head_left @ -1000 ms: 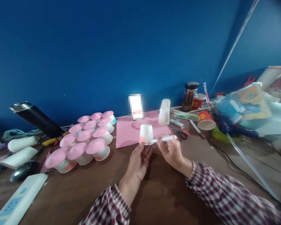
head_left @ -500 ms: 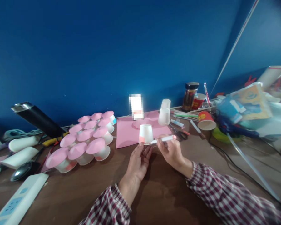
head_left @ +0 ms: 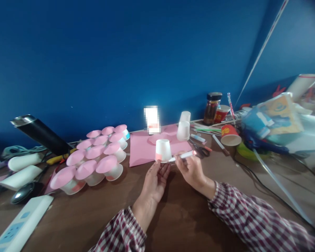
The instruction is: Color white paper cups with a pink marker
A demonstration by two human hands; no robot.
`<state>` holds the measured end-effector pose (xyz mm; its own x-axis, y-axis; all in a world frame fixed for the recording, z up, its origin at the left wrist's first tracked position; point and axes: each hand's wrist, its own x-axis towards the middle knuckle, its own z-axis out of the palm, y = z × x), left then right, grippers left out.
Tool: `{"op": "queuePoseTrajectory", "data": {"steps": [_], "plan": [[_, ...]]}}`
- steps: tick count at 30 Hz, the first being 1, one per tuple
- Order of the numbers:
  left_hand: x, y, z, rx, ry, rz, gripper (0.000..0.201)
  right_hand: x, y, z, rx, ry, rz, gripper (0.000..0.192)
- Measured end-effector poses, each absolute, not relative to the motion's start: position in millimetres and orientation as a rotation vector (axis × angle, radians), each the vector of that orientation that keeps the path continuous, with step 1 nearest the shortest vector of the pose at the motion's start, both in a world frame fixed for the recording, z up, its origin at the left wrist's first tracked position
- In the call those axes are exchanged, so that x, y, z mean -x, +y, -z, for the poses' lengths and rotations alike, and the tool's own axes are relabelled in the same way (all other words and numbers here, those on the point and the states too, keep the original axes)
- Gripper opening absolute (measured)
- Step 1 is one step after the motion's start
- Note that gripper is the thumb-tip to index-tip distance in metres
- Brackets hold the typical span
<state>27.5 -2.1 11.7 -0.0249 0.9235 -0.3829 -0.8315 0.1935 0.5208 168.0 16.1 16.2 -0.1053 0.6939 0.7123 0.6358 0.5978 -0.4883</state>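
Note:
A small white paper cup [head_left: 164, 146] with an orange-pink patch stands upside down in front of me. My left hand [head_left: 156, 182] grips its lower rim, fingertips closed on the near side. My right hand [head_left: 193, 172] pinches a white marker [head_left: 186, 154] with a reddish end. The marker points left, its tip at the lower right of the cup; whether it touches is hard to tell. Pink paper sheets [head_left: 140, 150] lie behind the cup, with a pink paper disc [head_left: 157, 137] on them. On my left stand several inverted cups with pink cone-shaped tops [head_left: 95, 152].
Two inverted white cups [head_left: 183, 131] stand at the back, right of centre. Scissors [head_left: 204, 150], a loose marker [head_left: 220, 144] and a tipped red cup [head_left: 227, 131] lie to the right, near a cable. A power strip [head_left: 28, 217] and a leaning black flask [head_left: 43, 133] are leftward.
The whole view has shifted very slightly. Both hands keep the same hold on the cup and the marker, with almost no visible movement.

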Motion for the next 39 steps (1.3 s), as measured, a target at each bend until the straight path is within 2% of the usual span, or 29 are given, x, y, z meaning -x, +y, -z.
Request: {"op": "queuePoseTrajectory", "data": {"steps": [30, 37, 39], "plan": [[-28.2, -3.3, -15.7, -0.118, 0.785, -1.419, 0.005, -169.7, 19.2, -17.2, 1.095, -1.793, -0.069, 0.018], [-27.0, -2.1, -14.4, -0.125, 0.781, -1.422, 0.005, -167.7, 14.9, -23.2, 1.078, -1.546, -0.387, 0.025], [-26.5, -1.3, -14.4, -0.101, 0.769, -1.421, 0.009, -167.5, 16.5, -21.2, 1.046, -1.482, -0.443, 0.021]]}}
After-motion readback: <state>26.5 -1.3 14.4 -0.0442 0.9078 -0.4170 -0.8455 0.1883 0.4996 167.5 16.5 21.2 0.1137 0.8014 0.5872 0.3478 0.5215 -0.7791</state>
